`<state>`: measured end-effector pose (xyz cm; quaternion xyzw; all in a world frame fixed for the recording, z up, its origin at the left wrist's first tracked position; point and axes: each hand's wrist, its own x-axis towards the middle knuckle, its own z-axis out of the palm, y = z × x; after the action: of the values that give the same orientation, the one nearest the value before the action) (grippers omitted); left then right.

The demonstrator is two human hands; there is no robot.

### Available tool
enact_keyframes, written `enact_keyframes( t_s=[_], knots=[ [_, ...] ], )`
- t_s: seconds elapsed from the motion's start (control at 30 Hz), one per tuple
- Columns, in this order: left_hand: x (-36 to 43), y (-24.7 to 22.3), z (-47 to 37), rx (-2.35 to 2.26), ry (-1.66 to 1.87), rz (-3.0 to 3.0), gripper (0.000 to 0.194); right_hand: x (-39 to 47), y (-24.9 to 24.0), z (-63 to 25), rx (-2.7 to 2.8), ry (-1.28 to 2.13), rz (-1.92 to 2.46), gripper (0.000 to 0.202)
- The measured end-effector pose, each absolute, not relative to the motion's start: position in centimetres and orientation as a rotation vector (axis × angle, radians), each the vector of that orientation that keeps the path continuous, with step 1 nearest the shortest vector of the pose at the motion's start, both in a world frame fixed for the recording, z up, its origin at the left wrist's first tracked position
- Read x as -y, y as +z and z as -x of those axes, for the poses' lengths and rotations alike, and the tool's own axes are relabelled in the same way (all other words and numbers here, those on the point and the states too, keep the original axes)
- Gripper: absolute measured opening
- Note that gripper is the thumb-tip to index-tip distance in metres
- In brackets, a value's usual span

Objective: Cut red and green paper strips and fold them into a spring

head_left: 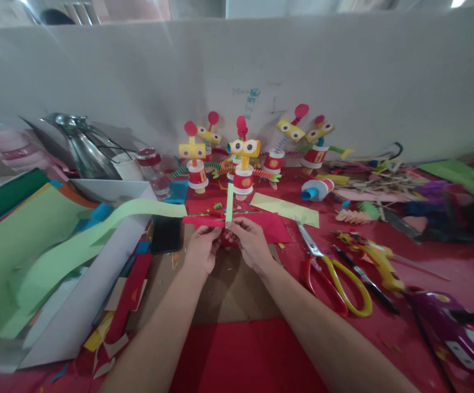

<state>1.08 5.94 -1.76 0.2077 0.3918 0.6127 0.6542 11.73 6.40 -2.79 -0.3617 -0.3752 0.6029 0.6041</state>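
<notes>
Between my hands, a red paper strip (204, 221) and a light green paper strip (230, 203) meet at a right angle. The red one points left and the green one stands up. My left hand (204, 245) is closed on the red strip. Fingers of my right hand (250, 240) pinch the strips where they cross, at the foot of the green one. Just behind lie small folded paper springs (215, 214). Red paper (271, 226) and a pale yellow-green paper piece (288, 208) lie right of my hands. Brown cardboard (232, 289) lies beneath them.
Several paper-cup figures (244, 177) stand at the back, and one cup (321, 189) lies on its side. Scissors (313, 245), a pen (363, 275) and a yellow glue gun (378, 262) are at right. A white box (109, 267) with coloured paper and a phone (166, 234) are at left.
</notes>
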Motion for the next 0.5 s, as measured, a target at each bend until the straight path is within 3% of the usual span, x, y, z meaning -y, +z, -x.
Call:
enact_keyframes(
  t_s=[0.5],
  knots=[
    [-5.1,-0.6,-1.7,-0.918,1.497,-0.591,0.024,-6.2,-2.6,-11.5,0.922,1.298,0.796,0.012]
  ],
)
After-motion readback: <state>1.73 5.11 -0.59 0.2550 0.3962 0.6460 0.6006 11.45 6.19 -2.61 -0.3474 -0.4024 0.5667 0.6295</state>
